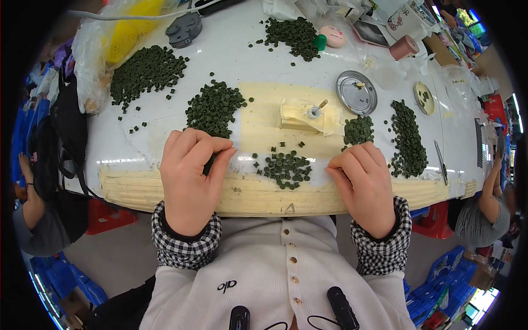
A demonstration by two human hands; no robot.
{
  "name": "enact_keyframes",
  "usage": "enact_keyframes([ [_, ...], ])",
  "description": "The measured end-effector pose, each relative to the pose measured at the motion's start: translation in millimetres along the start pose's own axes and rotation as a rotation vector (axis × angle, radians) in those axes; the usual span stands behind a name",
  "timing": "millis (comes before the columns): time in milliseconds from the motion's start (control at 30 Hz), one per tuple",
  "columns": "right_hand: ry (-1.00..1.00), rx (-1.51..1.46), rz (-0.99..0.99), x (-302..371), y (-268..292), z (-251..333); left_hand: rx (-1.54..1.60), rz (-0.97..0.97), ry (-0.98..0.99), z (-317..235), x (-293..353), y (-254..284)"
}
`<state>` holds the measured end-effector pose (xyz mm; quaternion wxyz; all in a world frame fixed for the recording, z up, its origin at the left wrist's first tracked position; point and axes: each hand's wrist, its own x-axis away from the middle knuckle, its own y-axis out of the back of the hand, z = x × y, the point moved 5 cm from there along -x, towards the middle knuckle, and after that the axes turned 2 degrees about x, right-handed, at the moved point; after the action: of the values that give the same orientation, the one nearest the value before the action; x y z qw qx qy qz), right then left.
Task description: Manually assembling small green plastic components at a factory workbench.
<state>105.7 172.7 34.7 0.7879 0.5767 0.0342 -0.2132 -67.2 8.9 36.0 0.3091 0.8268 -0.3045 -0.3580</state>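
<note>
My left hand [192,179] is closed, thumb and forefinger pinched together beside a heap of small dark green spool-shaped pieces [215,109]. Whatever sits between those fingertips is too small to make out. My right hand [366,184] is also closed in a pinch, and its fingertips hide anything they hold. Between both hands lies a loose cluster of the same green pieces [286,169]. Just beyond my right hand is a smaller green pile [358,131]. A tape-covered block [302,116] stands ahead, with a thin stick [322,104] leaning in its small opening.
Yellowish tape [264,201] covers the table's front edge. More green heaps lie at far left [146,74], far middle [294,36] and right [408,140]. A round metal lid [346,102], a knife-like tool [441,162] and a pink thread spool [404,48] lie rightward. People sit at both sides.
</note>
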Motion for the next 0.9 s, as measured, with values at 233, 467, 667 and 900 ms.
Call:
enact_keyframes([
  [233,-0.069,-0.237,-0.094,6.8,2.6,-0.9,-0.108,0.125,0.02,-0.7,5.4,-0.9],
  [467,-0.045,-0.344,-0.139,1.1,2.7,8.5,-0.093,0.062,0.006,2.6,1.9,-7.8],
  [667,-0.056,-0.424,-0.197,-1.0,3.6,11.2,-0.153,0.015,-0.029,-1.2,-1.0,-9.7],
  [900,-0.043,-0.403,-0.21,0.2,-0.9,11.8,-0.145,0.022,-0.06,1.0,2.2,-8.8],
])
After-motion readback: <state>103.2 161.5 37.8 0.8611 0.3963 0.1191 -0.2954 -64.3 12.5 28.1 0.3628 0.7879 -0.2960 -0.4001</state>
